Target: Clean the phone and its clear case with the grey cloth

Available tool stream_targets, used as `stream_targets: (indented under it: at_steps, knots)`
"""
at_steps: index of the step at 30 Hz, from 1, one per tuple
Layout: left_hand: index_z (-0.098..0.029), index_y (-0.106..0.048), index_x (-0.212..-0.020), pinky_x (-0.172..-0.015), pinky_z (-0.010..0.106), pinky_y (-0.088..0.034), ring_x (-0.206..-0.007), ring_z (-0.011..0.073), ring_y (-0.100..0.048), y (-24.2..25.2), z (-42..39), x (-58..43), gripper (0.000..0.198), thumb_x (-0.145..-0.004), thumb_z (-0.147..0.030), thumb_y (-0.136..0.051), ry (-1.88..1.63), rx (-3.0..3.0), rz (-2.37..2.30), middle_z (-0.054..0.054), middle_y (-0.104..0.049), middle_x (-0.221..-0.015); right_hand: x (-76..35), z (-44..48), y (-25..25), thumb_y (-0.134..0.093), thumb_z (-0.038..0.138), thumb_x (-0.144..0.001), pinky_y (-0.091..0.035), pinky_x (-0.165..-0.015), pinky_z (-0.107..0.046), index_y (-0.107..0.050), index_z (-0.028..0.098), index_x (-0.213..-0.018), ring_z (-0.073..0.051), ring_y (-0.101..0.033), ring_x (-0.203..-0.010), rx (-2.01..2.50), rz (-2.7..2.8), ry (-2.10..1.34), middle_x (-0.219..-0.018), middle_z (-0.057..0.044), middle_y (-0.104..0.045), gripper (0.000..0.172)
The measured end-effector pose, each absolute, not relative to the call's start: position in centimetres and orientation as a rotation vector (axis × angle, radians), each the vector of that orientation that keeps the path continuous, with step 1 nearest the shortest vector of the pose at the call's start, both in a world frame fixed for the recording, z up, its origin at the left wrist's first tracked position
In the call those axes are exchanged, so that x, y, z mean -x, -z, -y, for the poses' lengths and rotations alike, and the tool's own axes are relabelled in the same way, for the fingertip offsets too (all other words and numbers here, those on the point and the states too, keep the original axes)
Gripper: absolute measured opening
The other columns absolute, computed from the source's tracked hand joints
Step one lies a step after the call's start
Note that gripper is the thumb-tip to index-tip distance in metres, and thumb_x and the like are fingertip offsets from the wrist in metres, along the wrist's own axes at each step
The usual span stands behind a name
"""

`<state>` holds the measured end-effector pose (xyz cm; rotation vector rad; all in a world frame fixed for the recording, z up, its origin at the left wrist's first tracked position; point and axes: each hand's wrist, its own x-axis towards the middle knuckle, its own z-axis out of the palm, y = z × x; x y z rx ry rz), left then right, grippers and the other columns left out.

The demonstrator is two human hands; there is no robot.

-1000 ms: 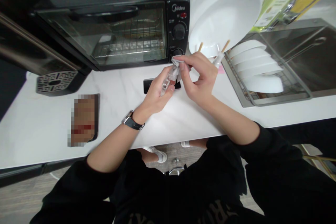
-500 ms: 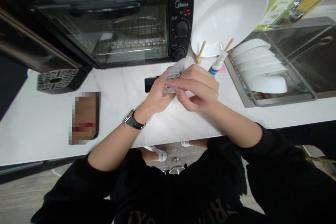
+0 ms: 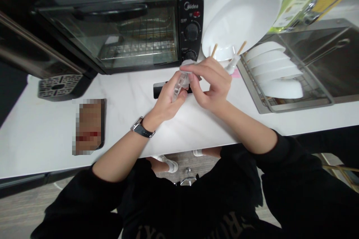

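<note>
My left hand [image 3: 169, 99], with a black-strapped watch [image 3: 141, 127] on its wrist, is closed around a clear, transparent plastic-looking piece [image 3: 179, 87]. Fingers hide much of that piece, so its kind is unclear. Across from it, my right hand [image 3: 214, 84] pinches a thin pale grey cloth [image 3: 188, 63] between thumb and index finger, against the clear piece. Under and behind both hands lies a flat black object [image 3: 159, 90], partly covered. Just beyond my right hand a small bottle with a translucent top [image 3: 233, 63] is partly hidden.
A black toaster oven [image 3: 117, 37] stands at the back. White plates [image 3: 241, 18] lean in a rack to its right. White bowls [image 3: 272, 63] sit in a wire basket over the sink [image 3: 333, 63]. A phone-like slab [image 3: 89, 127], its face pixelated, rests on the white counter [image 3: 42, 138].
My right hand has shifted slightly up and left. The fingers have drawn apart from the left hand, and the clear piece now shows more, with less cloth covering it.
</note>
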<state>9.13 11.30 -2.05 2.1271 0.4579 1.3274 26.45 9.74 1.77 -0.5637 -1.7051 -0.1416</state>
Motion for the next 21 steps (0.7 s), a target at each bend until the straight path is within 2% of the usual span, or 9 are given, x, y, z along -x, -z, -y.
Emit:
stream_targets:
  at_steps: [3, 8, 12, 17, 21]
  knots:
    - [-0.033, -0.051, -0.152, -0.09, 0.043, -0.061, -0.096, 0.0225, -0.069, 1.9, -11.4, -9.2, 0.05, -0.108, -0.055, -0.055, -1.307, -2.134, -0.43, 0.006, -0.069, -0.118, -26.6, -9.6, -2.0, -0.053, 0.032, -0.109, -0.063, -0.081, -0.04, -0.077, 0.024, -0.118, -0.019, -0.073, -0.084, 0.616, 1.662, 0.106, -0.093, -0.004, -0.075, 0.027]
    - [-0.037, -0.05, -0.154, -0.09, 0.045, -0.061, -0.096, 0.0233, -0.069, 2.2, -11.5, -9.1, 0.055, -0.105, -0.063, -0.056, -1.297, -2.1, -0.459, 0.005, -0.067, -0.12, -26.3, -9.2, -2.2, -0.054, 0.03, -0.108, -0.062, -0.08, -0.041, -0.079, 0.025, -0.114, -0.019, -0.07, -0.08, 0.676, 1.586, 0.04, -0.089, -0.004, -0.073, 0.026]
    - [-0.041, -0.053, -0.152, -0.089, 0.046, -0.061, -0.094, 0.0237, -0.07, 2.7, -11.6, -8.9, 0.057, -0.102, -0.066, -0.061, -1.278, -2.029, -0.512, 0.004, -0.068, -0.119, -26.2, -9.1, -2.1, -0.051, 0.036, -0.109, -0.064, -0.084, -0.047, -0.078, 0.026, -0.115, -0.023, -0.071, -0.084, 0.811, 1.575, -0.044, -0.091, -0.006, -0.072, 0.029]
    - [-0.036, -0.056, -0.149, -0.096, 0.047, -0.06, -0.106, 0.0265, -0.071, 2.3, -11.4, -9.0, 0.058, -0.101, -0.068, -0.061, -1.267, -2.023, -0.535, 0.007, -0.07, -0.125, -26.1, -8.8, -2.1, -0.053, 0.038, -0.108, -0.063, -0.078, -0.042, -0.08, 0.024, -0.111, -0.02, -0.071, -0.079, 0.773, 1.58, -0.004, -0.089, -0.005, -0.075, 0.031]
    - [-0.031, -0.061, -0.139, -0.105, 0.048, -0.058, -0.115, 0.0264, -0.071, 1.7, -11.1, -9.3, 0.045, -0.105, -0.061, -0.057, -1.291, -2.071, -0.514, 0.007, -0.072, -0.124, -25.8, -8.4, -2.4, -0.054, 0.034, -0.106, -0.063, -0.078, -0.037, -0.081, 0.025, -0.113, -0.018, -0.073, -0.079, 0.647, 1.69, 0.094, -0.088, -0.004, -0.077, 0.029]
